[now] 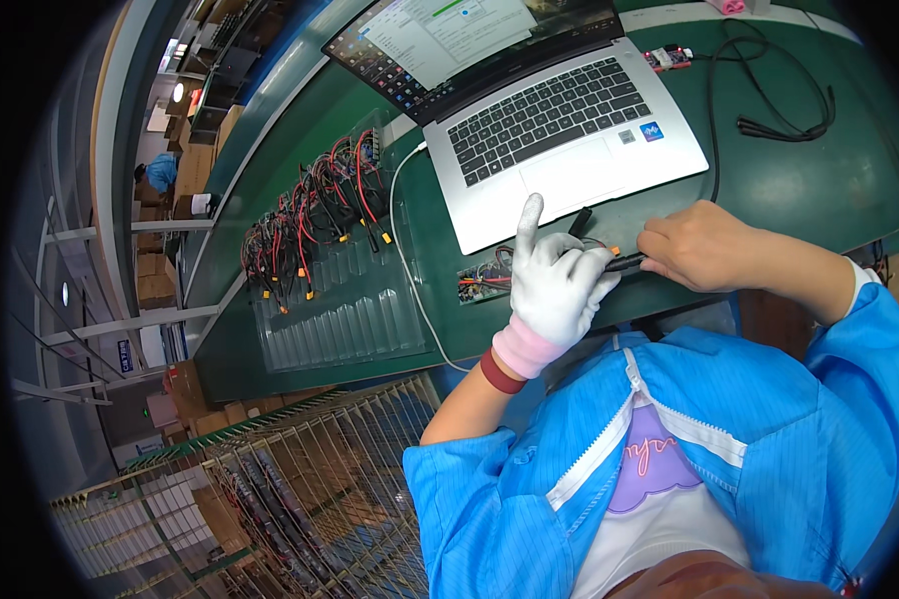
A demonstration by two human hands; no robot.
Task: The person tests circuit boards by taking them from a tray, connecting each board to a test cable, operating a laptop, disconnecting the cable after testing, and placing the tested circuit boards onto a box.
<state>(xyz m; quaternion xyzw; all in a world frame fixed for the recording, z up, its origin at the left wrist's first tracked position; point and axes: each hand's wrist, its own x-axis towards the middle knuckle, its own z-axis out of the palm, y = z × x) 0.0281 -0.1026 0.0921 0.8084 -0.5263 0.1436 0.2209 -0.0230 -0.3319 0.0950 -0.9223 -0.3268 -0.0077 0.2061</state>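
Note:
My left hand (557, 290), in a white glove with a pink cuff, stretches its index finger onto the touchpad of the silver laptop (579, 185). Its other fingers curl around the near end of a black cable plug (624, 263). My bare right hand (697, 247) pinches the same plug from the right. A small circuit board (482, 283) with red and black wires lies on the table, partly hidden under my left hand. A short black lead (580, 222) and a yellow connector (614, 251) show just beyond the gloved fingers.
Several wired boards (315, 215) with yellow connectors crowd a clear plastic tray (345, 329) at left on the green table. A white cable (402, 240) runs beside the laptop. A red board (667, 58) and coiled black cable (789, 132) lie right. A wire rack (270, 499) stands lower left.

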